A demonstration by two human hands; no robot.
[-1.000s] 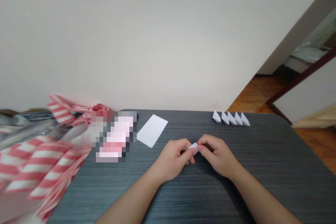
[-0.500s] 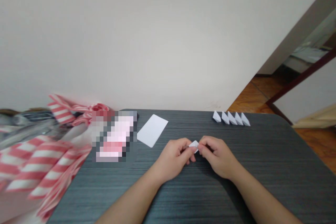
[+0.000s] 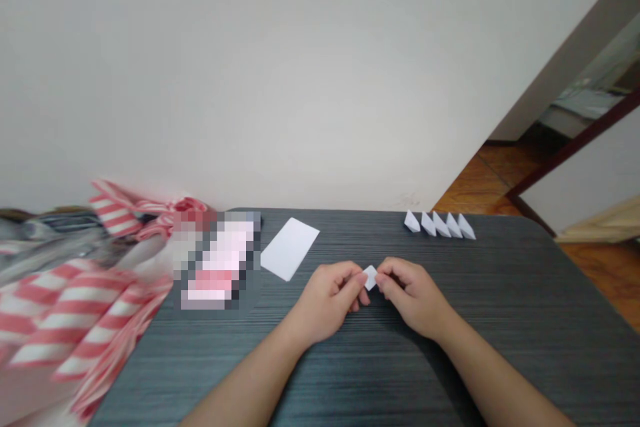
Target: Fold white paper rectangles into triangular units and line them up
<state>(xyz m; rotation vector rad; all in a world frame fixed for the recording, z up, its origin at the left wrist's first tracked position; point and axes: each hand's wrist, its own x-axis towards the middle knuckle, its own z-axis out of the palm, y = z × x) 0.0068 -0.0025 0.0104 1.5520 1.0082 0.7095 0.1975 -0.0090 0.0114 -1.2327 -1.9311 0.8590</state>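
Observation:
Between my two hands is a small piece of folded white paper, roughly diamond-shaped from above. My left hand pinches its left edge between thumb and fingers. On the opposite side, my right hand grips the right corner with thumb and forefinger. Both hands are low over the dark table, and the fingertips cover the paper's side corners. Several folded white paper pieces stand in a row near the far edge, beyond my right hand. Flat white paper sheets lie to the left, beyond my left hand.
The dark wood-grained table reaches back to a pale wall. A pixelated, blurred-out item lies at its left side. Red-and-white striped cloth is heaped beyond the left edge. Wooden floor shows at the right.
My left thumb has drawn back slightly to the left, so more of the folded paper's face shows. Both hands still hold it in nearly the same spot.

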